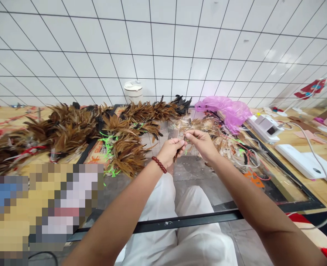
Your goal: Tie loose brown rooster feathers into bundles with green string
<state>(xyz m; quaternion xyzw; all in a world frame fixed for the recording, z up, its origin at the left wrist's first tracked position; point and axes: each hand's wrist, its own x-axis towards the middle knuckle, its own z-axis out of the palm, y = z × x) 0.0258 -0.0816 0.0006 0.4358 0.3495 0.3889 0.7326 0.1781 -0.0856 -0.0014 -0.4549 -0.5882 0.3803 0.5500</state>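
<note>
My left hand (172, 150), with a dark red bead bracelet (159, 164) at the wrist, is pinched over the glass tabletop. A small brown feather (175, 158) shows just under its fingers. Close against it, my right hand (201, 143) also pinches with thumb and forefinger; what lies between those fingertips is too small to make out. Left of the hands lie bunches of brown feathers (128, 155) tied with bright green strings (108, 142). On the right, loose pale brown feathers (204, 127) are spread over the glass.
Thick feather garlands (66, 123) cover the left side. Along the tiled wall stand a white lidded container (133, 91) and a pink plastic bag (230, 111). White power strips (265, 127) and a white cable (315, 155) lie right. A black frame (185, 222) edges the glass.
</note>
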